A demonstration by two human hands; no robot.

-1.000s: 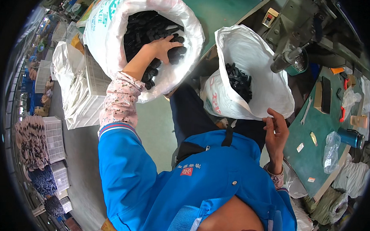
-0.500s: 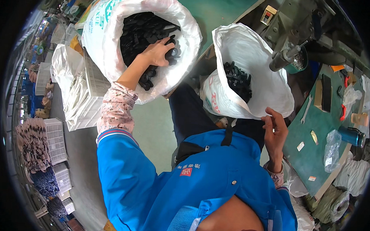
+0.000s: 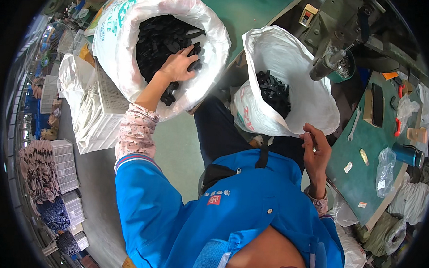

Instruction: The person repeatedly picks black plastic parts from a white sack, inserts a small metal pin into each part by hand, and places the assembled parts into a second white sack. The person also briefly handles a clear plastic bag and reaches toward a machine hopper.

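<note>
My left hand (image 3: 178, 67) reaches into a large white sack (image 3: 218, 44) at the upper left. Its fingers are spread, with their tips among small, elongated black parts (image 3: 156, 37), and no single piece is visibly gripped. Some fingertips are hidden by the pieces. Beside the near rim of a smaller white sack (image 3: 314, 107) is my right hand (image 3: 316, 154), loosely curled, with a gap between thumb and fingers and nothing seen in it. Whether it touches that rim I cannot tell. More black parts (image 3: 274, 93) lie inside this second sack.
A dark metal machine (image 3: 330, 62) stands at the upper right, with a small green tub (image 3: 345, 70) beside it. The green table (image 3: 349, 186) at right carries a wrench (image 3: 354, 124), a blue flask (image 3: 407, 155) and a plastic bag (image 3: 386, 170). White crates (image 3: 109, 97) stand at left.
My left hand has shifted slightly down among the black parts; the shiny round piece by its fingers no longer shows. My right hand has barely moved. The whole view has shifted slightly.
</note>
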